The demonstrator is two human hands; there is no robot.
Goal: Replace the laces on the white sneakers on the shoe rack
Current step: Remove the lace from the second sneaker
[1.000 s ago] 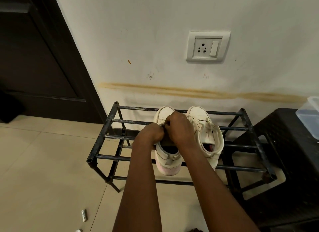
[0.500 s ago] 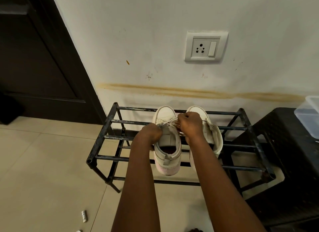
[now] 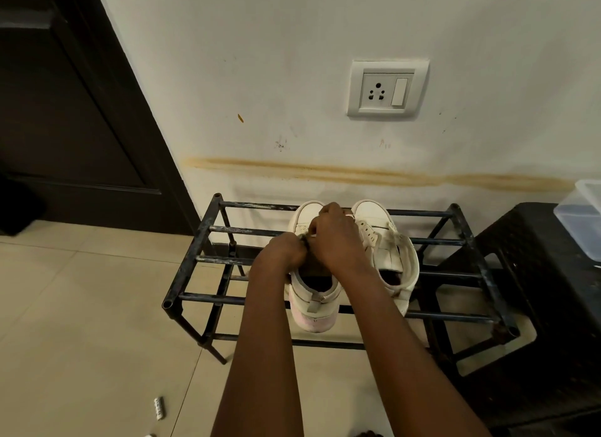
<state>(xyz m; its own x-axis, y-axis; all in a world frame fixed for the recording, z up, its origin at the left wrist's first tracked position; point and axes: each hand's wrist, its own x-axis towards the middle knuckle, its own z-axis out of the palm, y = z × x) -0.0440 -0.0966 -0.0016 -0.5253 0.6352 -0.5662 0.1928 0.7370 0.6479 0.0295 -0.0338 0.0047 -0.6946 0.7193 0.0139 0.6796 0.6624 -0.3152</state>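
**Both hands busy at the laces of one white sneaker**

Nearest to me, in the lower left of the frame, a small white ribbed object (image 3: 159,408) lies on the beige floor tiles (image 3: 81,322). Two bare forearms reach up from the bottom edge towards the middle of the frame.

The left hand (image 3: 286,251) and the right hand (image 3: 338,238) meet knuckle to knuckle over the lacing of the first sneaker (image 3: 313,309). Its heel faces me and overhangs the front bar of the shoe rack (image 3: 192,264). The right hand is curled down over the shoe's front, and a pale bit of lace (image 3: 311,234) shows pinched at its thumb. The left hand is bunched tight against it and seems to grip the same lace, though its fingertips are tucked out of sight.

The second sneaker (image 3: 395,264) stands just beside the first, towards the right of the frame, its tongue loose and its upper spread open. Both shoes sit on the top tier of the black metal rack, toes pointing at the wall.

At the right edge of the frame, beside the rack, is a dark textured stool (image 3: 536,274) with a clear plastic container (image 3: 582,222) on it.

Behind everything is a pale wall with a long yellowish stain (image 3: 357,173) running across it. Above that is a white socket plate (image 3: 387,90), and a dark door (image 3: 65,111) fills the upper left of the frame.
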